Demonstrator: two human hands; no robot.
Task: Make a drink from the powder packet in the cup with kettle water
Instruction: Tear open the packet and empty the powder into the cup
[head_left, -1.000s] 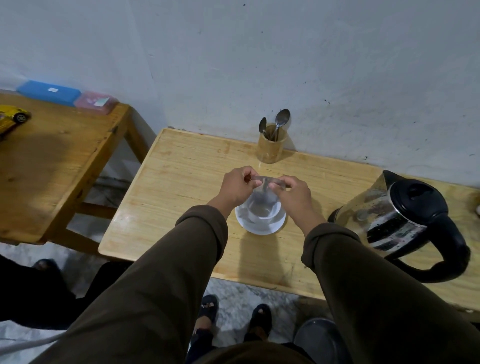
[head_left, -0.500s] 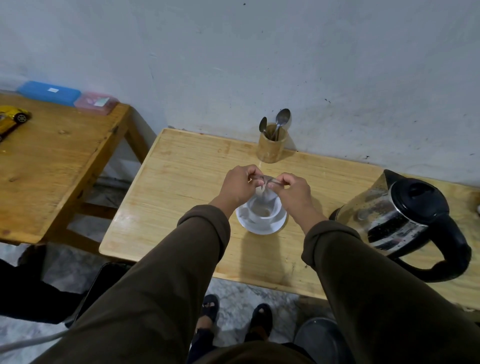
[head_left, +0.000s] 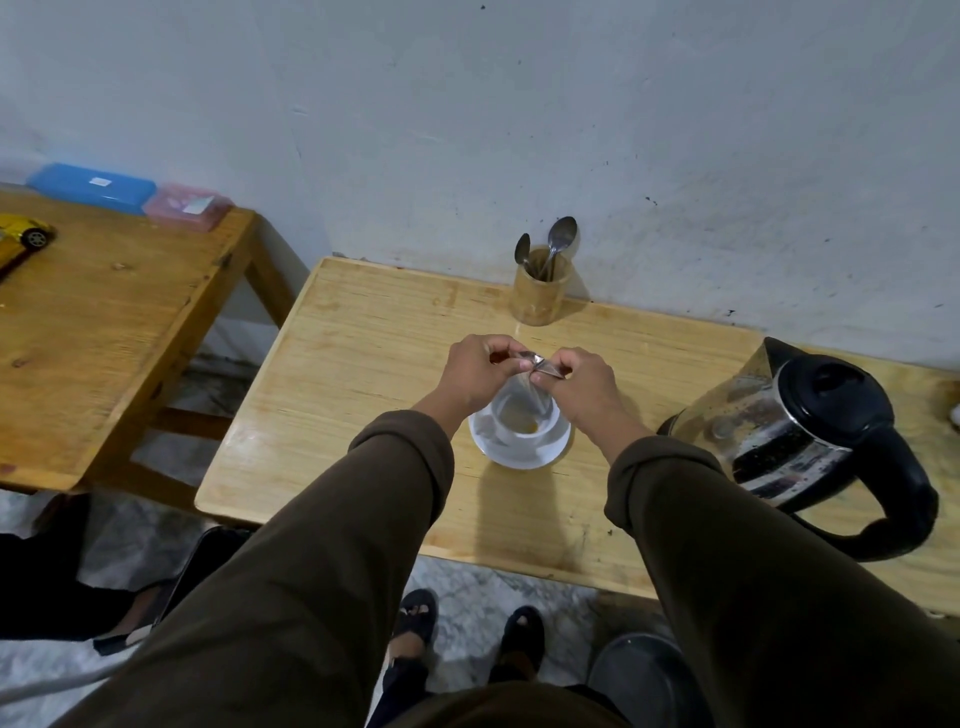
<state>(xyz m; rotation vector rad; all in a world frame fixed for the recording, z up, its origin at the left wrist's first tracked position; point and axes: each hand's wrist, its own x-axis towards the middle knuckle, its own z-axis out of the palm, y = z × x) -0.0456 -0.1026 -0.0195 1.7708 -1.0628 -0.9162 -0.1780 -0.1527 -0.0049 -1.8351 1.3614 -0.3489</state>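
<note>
- Silver powder packet pinched between left hand and right hand, tipping powder into the white cup.
- Next, likely: kettle, tabletop's right edge.

The desk is pale varnished wood with a soft sheen; at three o'clock the kettle is mirror-bright steel (black plastic lid and handle), the cup glossy white.

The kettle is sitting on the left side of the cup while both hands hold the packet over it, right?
Not quite. The head view shows the kettle on the right side of the cup, not the left. The rest holds: the left hand and the right hand both hold the packet over the cup.
</note>
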